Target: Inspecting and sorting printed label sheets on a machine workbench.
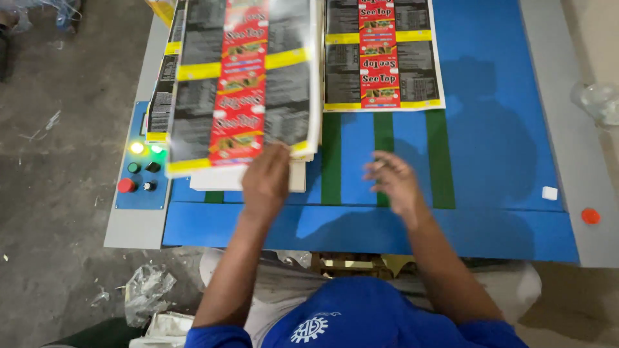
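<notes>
A big blue machine table (490, 129) fills most of the frame. Green belt strips (440, 161) run up its middle.

In the upper left sits a thick stack of printed sheets (242, 84), black and red with yellow bands. The top sheet is lifted and curling toward the camera. The stack hangs a bit over the table's left edge.

In the upper middle, one flat printed sheet (383, 55) lies on the belts, just beside the stack.

The left hand (265, 180) touches the near edge of the stack. Its fingers are hidden under the paper, so I cannot tell if they pinch it or only push.

The right hand (392, 180) floats over the blue table with fingers spread and holding nothing. It looks blurry.

At the left edge is a small control panel (140, 169) with lit lamps and a red button (126, 185).

The curled top sheet could slip, fold or drag a second sheet with it, because only one hand steadies it. The overhanging stack could slide off. A hand close to the belts could get caught.
</notes>
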